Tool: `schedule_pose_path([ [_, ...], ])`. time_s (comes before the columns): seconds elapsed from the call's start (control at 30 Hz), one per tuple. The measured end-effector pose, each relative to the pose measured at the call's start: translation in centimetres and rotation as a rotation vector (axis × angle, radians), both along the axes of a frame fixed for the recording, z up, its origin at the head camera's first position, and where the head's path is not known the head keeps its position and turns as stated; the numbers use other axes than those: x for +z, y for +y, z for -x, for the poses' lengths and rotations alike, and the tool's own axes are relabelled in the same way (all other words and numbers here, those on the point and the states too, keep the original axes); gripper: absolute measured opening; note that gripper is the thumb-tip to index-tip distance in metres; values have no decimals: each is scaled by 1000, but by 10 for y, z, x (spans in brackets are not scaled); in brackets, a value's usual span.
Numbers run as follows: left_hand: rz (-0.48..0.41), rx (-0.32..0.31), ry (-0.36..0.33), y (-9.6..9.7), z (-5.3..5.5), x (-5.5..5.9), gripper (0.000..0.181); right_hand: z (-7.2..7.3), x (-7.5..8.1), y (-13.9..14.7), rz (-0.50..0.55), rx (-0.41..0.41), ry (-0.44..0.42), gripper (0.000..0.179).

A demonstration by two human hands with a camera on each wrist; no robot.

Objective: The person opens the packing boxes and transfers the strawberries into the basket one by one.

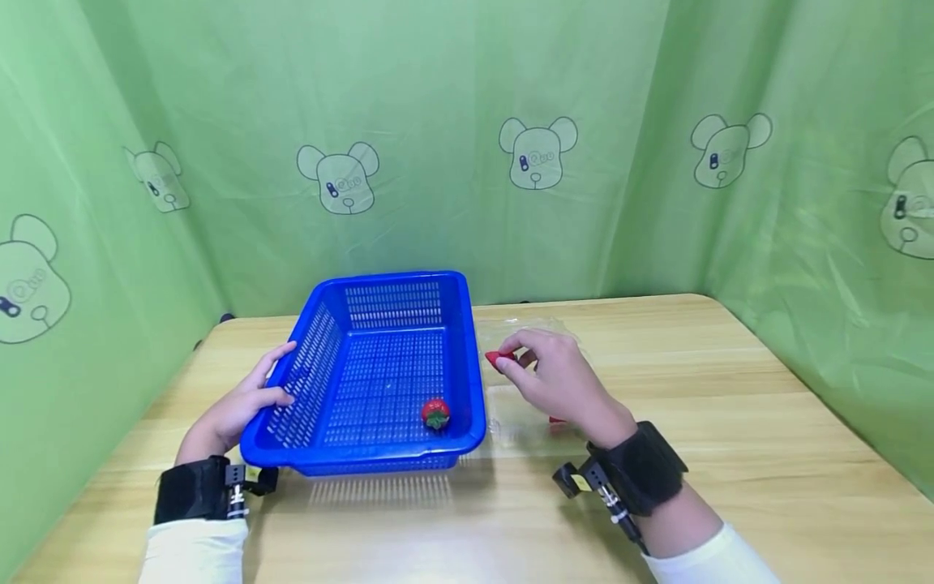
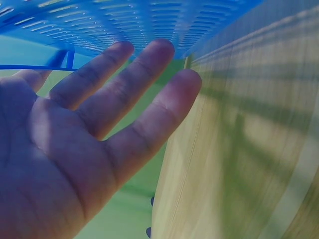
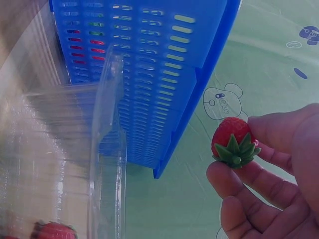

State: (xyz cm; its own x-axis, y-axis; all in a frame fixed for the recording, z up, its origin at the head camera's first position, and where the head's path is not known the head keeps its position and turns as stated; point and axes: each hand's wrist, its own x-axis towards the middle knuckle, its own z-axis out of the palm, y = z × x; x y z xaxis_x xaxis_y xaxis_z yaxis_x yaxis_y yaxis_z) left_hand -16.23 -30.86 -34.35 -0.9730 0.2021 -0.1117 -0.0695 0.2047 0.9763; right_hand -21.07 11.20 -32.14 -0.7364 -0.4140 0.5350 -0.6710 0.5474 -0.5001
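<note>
A blue plastic basket has one strawberry lying inside, leaf end toward the near side. At its left wall is my left hand, thumb over the rim; in the left wrist view the other fingers extend along the outside of the slotted wall. Beyond the basket's right side, my right hand pinches another red strawberry between thumb and fingertips, its green leaves showing in the right wrist view. That hand is above a clear plastic box, with more strawberries low in it.
The wooden table extends to the right and in front of the basket. Green curtains with printed bear heads enclose the back and sides. A black wrist strap with a small camera is on each forearm.
</note>
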Motion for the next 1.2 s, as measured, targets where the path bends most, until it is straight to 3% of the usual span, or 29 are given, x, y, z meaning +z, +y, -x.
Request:
schedule_pose_path([
  [1.2,-11,7,-2,2,-2,1,86,-10,1,-8,-23,35,13,8],
])
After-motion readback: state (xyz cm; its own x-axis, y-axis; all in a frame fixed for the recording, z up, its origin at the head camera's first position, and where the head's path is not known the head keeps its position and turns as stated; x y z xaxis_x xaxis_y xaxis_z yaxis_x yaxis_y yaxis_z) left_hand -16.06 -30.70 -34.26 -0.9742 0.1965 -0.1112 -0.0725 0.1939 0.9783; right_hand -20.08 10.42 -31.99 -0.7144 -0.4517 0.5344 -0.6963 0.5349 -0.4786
